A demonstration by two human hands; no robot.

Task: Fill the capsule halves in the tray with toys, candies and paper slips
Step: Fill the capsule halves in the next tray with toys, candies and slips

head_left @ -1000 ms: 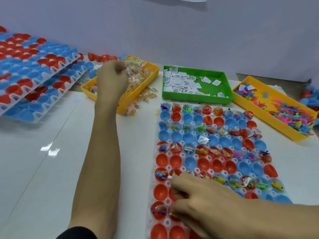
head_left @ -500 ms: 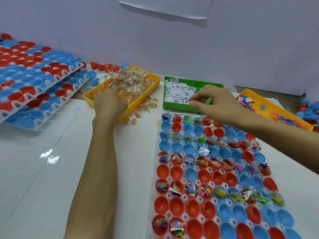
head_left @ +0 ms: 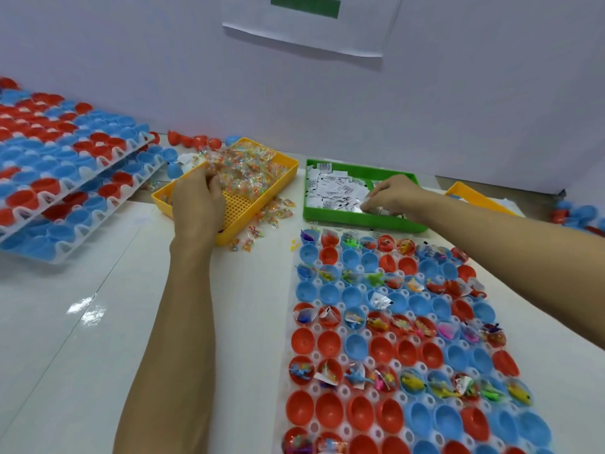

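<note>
Surface (head_left: 82, 339) first: I see it white and glossy, carrying the capsule tray (head_left: 330, 393), its red and blue halves part-filled, some bare. Stacked trays (head_left: 65, 191) lie far left of that tray. Beyond it sits the green bin (head_left: 360, 221) of paper slips (head_left: 330, 188), where my right hand (head_left: 393, 194) pinches slips with curled fingers. Left of the green bin, my left hand (head_left: 196, 204) curls its fingers into the candies (head_left: 248, 165) in the yellow bin (head_left: 242, 217).
</note>
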